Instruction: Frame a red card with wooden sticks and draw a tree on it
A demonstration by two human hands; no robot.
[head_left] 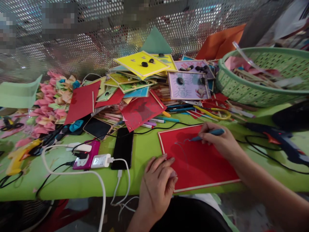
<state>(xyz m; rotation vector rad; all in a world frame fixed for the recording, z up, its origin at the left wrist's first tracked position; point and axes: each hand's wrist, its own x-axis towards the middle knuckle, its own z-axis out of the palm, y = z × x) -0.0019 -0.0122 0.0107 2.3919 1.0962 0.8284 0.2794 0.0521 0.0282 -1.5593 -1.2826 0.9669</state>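
Note:
A red card with a pale border lies on the green table in front of me. My right hand is closed round a blue pen, whose tip touches the card's upper left part, where a faint drawn line shows. My left hand rests on the card's lower left corner, fingers curled and pressing down, with nothing in them.
A heap of coloured cards and pens fills the table's back. A green basket stands far right, a blue glue gun with its cord near my right arm. A black phone, a charger, white cables and paper flowers lie left.

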